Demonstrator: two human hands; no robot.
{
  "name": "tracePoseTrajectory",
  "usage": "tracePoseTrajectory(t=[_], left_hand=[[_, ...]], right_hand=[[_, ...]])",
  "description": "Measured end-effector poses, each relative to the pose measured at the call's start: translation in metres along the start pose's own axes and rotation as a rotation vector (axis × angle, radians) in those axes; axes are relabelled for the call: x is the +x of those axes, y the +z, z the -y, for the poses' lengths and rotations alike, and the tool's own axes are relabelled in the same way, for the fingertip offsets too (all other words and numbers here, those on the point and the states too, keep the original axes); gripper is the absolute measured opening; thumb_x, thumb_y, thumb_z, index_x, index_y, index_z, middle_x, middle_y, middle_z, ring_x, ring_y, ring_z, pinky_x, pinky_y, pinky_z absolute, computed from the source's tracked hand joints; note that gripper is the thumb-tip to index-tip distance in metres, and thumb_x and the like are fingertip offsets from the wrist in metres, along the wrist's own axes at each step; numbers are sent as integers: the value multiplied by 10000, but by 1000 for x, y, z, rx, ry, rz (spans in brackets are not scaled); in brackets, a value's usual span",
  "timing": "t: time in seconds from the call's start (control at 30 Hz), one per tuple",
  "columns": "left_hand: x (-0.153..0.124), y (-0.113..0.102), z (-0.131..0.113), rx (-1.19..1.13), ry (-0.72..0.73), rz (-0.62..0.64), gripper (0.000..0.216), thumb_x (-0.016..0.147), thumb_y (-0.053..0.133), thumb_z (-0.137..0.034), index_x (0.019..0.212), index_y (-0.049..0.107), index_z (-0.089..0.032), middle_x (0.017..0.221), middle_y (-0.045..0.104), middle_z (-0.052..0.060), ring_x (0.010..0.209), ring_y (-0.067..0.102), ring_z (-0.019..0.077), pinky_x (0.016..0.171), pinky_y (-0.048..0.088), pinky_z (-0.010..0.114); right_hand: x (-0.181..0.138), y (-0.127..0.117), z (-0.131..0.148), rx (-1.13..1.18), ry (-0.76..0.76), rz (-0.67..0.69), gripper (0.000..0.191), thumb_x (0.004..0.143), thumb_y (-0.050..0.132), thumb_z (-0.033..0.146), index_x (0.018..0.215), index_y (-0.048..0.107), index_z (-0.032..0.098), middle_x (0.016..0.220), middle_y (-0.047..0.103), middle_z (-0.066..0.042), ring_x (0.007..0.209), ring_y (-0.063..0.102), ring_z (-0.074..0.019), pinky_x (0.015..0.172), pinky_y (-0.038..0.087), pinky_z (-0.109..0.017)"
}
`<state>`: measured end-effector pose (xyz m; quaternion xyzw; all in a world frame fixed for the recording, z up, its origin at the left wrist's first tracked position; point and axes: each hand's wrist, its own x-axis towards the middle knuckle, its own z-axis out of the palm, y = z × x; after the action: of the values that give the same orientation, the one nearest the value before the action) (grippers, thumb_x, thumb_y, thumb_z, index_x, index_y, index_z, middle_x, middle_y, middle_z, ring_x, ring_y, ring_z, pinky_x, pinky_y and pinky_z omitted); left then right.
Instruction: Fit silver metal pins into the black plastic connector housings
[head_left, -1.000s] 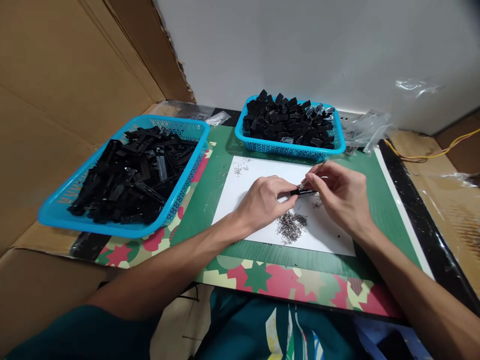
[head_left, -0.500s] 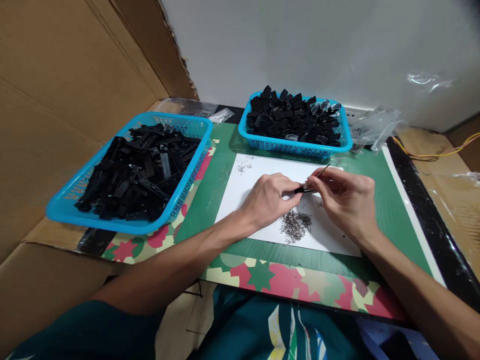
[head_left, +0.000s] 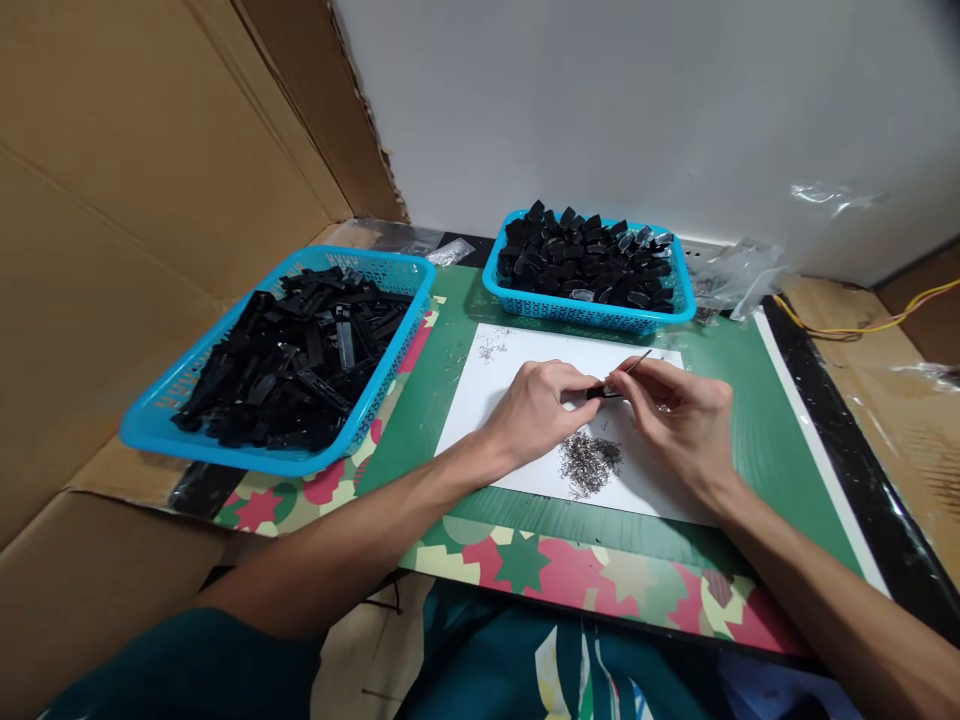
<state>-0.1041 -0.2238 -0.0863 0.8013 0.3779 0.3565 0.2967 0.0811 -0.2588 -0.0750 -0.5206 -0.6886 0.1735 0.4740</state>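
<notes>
Above a white sheet (head_left: 469,405), my left hand (head_left: 536,410) pinches a small black plastic part (head_left: 595,393) between thumb and fingers. My right hand (head_left: 679,415) meets it from the right, its fingers closed on a thin metal tool (head_left: 637,362) whose shaft sticks up past the fingertips. Its working end is hidden by the fingers at the black part. Just below the hands lies a pile of tiny metal springs or clips (head_left: 589,465), too small to tell which. A few more tiny metal pieces (head_left: 491,345) are scattered at the sheet's upper left corner.
A blue basket (head_left: 281,462) of long black plastic parts stands on the left. Another blue basket (head_left: 577,312) at the back holds short black pieces. Clear plastic bags (head_left: 742,275) lie behind it to the right. Cardboard (head_left: 112,180) walls the left side; yellow wires (head_left: 900,315) run at right.
The view has shifted slightly, so the baskets appear lower. Both hands stay together at the black part, the right still gripping the thin tool, with only small finger movement.
</notes>
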Motion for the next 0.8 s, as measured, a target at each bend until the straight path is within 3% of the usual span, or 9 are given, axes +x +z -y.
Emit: tracePoseTrajectory(t=[0.1, 0.2, 0.27, 0.37, 0.47, 0.63, 0.8], left_hand=[[2, 0, -2, -109, -74, -60, 147, 858, 722, -157, 991, 786, -158, 949, 799, 61, 815, 726, 171, 781, 602, 330], [4, -2, -3, -188, -151, -120, 129, 897, 709, -219, 1011, 719, -157, 942, 768, 55, 800, 714, 157, 769, 597, 316], [6, -4, -1, -244, -197, -144, 135, 934, 681, -271, 1020, 653, -170, 945, 746, 51, 794, 704, 149, 745, 582, 301], [8, -5, 4, -393, -252, -154, 173, 976, 625, -330, 1035, 527, -200, 926, 732, 34, 709, 665, 117, 665, 544, 265], [11, -5, 9, -505, -300, -176, 181, 984, 595, -329, 1026, 457, -218, 856, 696, -3, 625, 608, 89, 579, 485, 227], [15, -6, 10, -538, -342, -203, 155, 927, 626, -221, 1009, 494, -218, 838, 630, -21, 615, 580, 80, 515, 425, 209], [14, -7, 6, -559, -309, -154, 85, 960, 592, -227, 1033, 550, -219, 867, 621, -1, 620, 554, 89, 499, 413, 222]], right_hand=[[0, -3, 1, 103, 61, -59, 130, 996, 630, 307, 1051, 711, 221, 921, 776, -49, 804, 756, -195, 773, 634, -348], [4, -13, 0, 158, 70, -92, 190, 1041, 549, 340, 1143, 673, 237, 852, 709, -37, 772, 710, -200, 738, 598, -364], [8, -23, -2, 153, 77, 14, 189, 1047, 520, 337, 1049, 681, 238, 761, 641, -10, 667, 633, -177, 648, 543, -333], [13, -36, -4, 41, 85, 357, 212, 1026, 529, 298, 926, 701, 223, 749, 654, -7, 622, 575, -158, 585, 456, -302], [14, -39, -6, -89, 87, 570, 183, 999, 576, 292, 974, 740, 216, 772, 706, -12, 631, 591, -162, 574, 418, -291], [9, -29, -12, -105, 46, 631, 127, 979, 659, 267, 1015, 774, 228, 926, 759, -46, 783, 656, -187, 686, 471, -302], [11, -26, -17, -98, -1, 646, 111, 980, 674, 195, 977, 777, 236, 924, 753, -41, 856, 655, -203, 784, 478, -342]])
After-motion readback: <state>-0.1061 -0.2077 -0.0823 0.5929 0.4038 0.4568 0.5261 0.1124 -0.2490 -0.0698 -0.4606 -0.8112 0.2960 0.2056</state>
